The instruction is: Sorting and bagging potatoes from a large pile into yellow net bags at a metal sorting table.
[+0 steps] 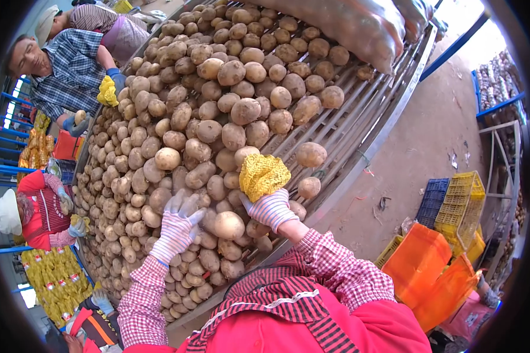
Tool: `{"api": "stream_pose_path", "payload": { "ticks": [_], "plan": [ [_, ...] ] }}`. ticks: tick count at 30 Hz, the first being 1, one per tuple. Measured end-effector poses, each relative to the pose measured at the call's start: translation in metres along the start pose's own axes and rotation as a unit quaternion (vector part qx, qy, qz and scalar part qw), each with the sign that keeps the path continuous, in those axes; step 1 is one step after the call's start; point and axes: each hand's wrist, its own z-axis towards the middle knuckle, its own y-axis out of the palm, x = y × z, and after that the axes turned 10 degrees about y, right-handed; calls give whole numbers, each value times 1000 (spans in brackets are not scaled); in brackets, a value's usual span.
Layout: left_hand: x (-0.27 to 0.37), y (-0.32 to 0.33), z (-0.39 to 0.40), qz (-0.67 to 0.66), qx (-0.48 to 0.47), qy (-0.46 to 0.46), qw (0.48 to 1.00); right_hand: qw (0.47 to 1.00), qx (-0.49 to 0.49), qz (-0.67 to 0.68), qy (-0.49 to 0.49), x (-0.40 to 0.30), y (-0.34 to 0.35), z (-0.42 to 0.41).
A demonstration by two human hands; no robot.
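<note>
Many loose potatoes [208, 131] are heaped on a sorting table of metal slats [335, 114]. My left hand [176, 229], in a striped knit glove, lies over the potatoes with its fingers spread and slightly blurred; nothing shows in its grasp. A crumpled yellow mesh cloth [265, 176] is held in my right hand [271, 209], which wears a matching glove. That cloth rests against potatoes near the table's right side. Between my hands sits a pale, cleaner-looking potato [229, 225]. Two single potatoes lie on the slats just right of the cloth.
Filled plastic sacks [353, 26] lie at the table's far end. Co-workers with gloves and yellow cloths [107, 92] stand along the left side. Plastic crates [459, 203] and an orange sheet-like item [417, 264] are at right. Stacked yellow net bags [55, 282] stand at lower left.
</note>
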Motion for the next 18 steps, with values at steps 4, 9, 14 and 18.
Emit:
{"api": "stream_pose_path", "payload": {
  "ticks": [4,9,14,18],
  "plan": [
    [15,5,-29,55,-38,-9,998,995,0,63,-82,-3,-8,-2],
    [24,0,-83,55,-88,-129,986,970,24,203,-131,5,-39,8],
    [41,13,-145,-57,-21,-399,915,918,269,287,-47,110,-151,30],
    [51,22,-127,-50,97,-409,906,908,202,-364,-46,159,-235,91]
  ]
}}
